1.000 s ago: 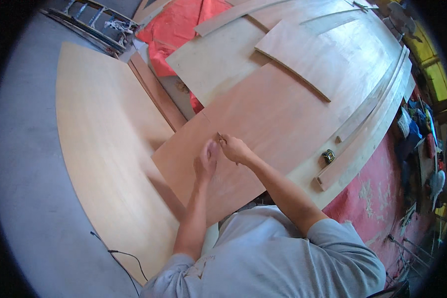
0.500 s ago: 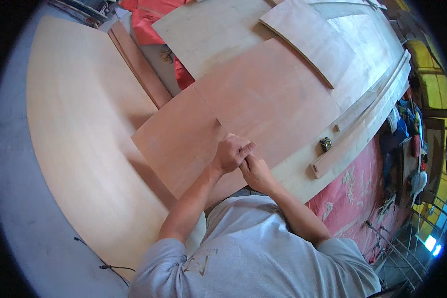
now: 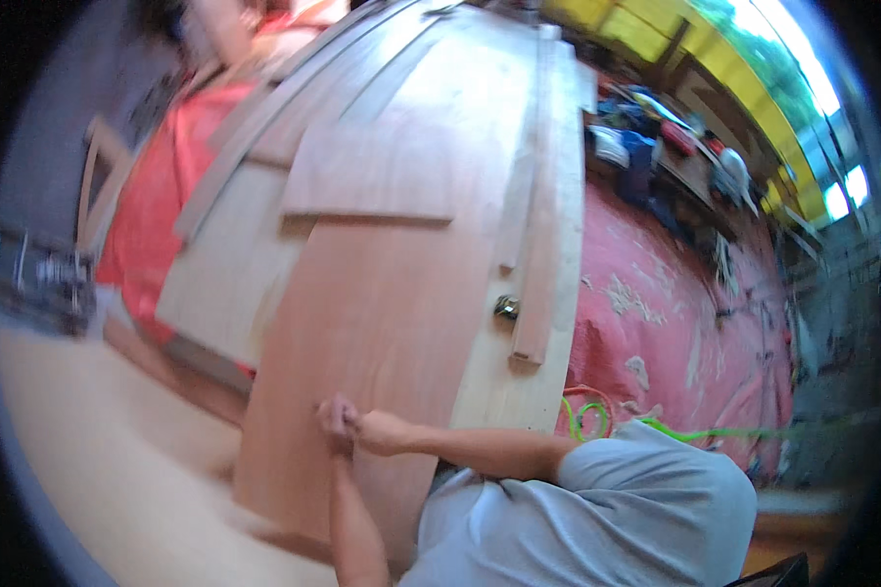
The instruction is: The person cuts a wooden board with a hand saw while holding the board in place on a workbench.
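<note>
Over the near part of a reddish-brown plywood sheet [image 3: 372,313], my two hands meet with their fingers closed. My left hand [image 3: 338,421] comes up from the lower edge. Against it, on its right side, is my right hand [image 3: 386,433], its forearm lying across the sheet. Whatever is between the fingers, if anything, is hidden and smeared by motion. A smaller, paler plywood piece [image 3: 367,171] lies on top of the sheet's far end. To the right, a small black-and-yellow tape measure [image 3: 506,307] sits beside a long wooden strip [image 3: 533,284].
A large pale board [image 3: 98,421] spreads along the left, lower than the work surface. Red sheeting [image 3: 181,176] shows at the far left, and a stained red sheet [image 3: 675,293] covers the right. A green hose [image 3: 695,431] runs at right. Tools and cloths [image 3: 656,147] are heaped farther back.
The view has swung to the right, so the boards now run away from me and more of the right side shows. My hands stay together, closed, over the reddish sheet.
</note>
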Motion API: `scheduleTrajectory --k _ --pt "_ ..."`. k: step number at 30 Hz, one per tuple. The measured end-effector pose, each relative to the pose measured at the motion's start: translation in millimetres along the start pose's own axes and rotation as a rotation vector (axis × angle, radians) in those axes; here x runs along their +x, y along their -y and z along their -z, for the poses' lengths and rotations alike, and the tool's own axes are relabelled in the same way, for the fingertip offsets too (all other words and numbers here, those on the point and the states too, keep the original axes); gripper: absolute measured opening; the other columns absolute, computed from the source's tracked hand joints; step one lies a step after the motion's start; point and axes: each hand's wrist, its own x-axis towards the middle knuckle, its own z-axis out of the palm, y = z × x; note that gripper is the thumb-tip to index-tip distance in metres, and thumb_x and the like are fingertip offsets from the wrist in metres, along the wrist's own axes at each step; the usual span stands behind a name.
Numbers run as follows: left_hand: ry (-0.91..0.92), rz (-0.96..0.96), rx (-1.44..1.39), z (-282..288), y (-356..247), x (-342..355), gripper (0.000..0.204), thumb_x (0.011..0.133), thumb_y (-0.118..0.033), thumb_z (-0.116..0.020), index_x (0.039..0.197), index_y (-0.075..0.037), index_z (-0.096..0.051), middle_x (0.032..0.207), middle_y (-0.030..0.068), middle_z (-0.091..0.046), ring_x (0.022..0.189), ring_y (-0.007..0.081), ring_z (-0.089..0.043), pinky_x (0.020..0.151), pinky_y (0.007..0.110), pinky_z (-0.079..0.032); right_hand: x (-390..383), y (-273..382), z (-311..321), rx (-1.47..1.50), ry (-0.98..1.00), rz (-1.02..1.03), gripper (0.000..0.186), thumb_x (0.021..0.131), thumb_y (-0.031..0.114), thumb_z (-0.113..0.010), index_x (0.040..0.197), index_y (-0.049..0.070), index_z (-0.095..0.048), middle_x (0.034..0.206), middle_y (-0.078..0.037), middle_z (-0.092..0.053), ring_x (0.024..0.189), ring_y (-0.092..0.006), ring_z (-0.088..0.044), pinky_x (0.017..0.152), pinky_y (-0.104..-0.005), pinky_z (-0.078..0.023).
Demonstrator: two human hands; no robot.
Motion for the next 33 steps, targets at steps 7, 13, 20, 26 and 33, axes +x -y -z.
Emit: scheduleTrajectory --k 7,13,20,26,33 --pt "0.094 0.118 -0.212 -8.2 -69.3 70.3 0.061 0.116 -0.043 -0.046 0.065 -0.010 -0.056 0.064 -0.0011 -0.057 0.060 0.0124 -0.049 0.060 0.036 -0.041 46.2 -7.6 35.8 0.018 0.023 -0.054 0.046 0.106 0.033 -0.049 0.135 -0.002 -0.059 0.111 -0.029 -0.077 0.086 -0.0454 -0.078 0.069 -0.0561 -0.064" --pt "0.135 -0.250 0.038 -7.2 -44.6 85.0 0.047 0.113 -0.037 -0.056 0.076 -0.010 -0.061 0.065 -0.0037 -0.055 0.061 0.0106 -0.051 0.058 0.031 -0.043 13.7 -7.8 43.2 0.353 -0.076 -0.100 0.048 0.109 0.038 -0.050 0.144 0.007 -0.061 0.103 -0.024 -0.076 0.076 -0.0393 -0.077 0.063 -0.0511 -0.064" --pt "0.158 0.037 -0.171 57.1 7.7 106.7 0.019 0.100 -0.029 -0.067 0.098 -0.010 -0.064 0.083 0.0059 -0.062 0.075 0.0185 -0.061 0.071 0.033 -0.052 -33.1 -63.3 58.4 0.265 -0.117 -0.020 0.050 0.113 0.045 -0.053 0.139 0.004 -0.065 0.123 -0.027 -0.075 0.116 -0.0460 -0.071 0.099 -0.0563 -0.054" --pt "0.127 0.030 0.152 -15.0 -46.5 113.2 0.032 0.104 -0.036 -0.069 0.118 -0.007 -0.067 0.102 0.0115 -0.069 0.092 0.0224 -0.069 0.082 0.037 -0.058 -120.8 -178.8 70.4 0.298 -0.346 -0.130 0.045 0.111 0.035 -0.053 0.107 -0.007 -0.070 0.088 -0.022 -0.074 0.070 -0.0322 -0.077 0.058 -0.0461 -0.066" --pt "0.106 -0.027 0.331 -63.1 -84.3 66.0 0.032 0.105 -0.034 -0.068 0.118 -0.006 -0.068 0.105 0.0116 -0.069 0.096 0.0217 -0.069 0.083 0.036 -0.058 -242.2 -217.3 57.7 0.503 -0.388 -0.340 0.039 0.109 0.031 -0.054 0.099 -0.003 -0.071 0.082 -0.016 -0.074 0.069 -0.0271 -0.075 0.056 -0.0447 -0.064"
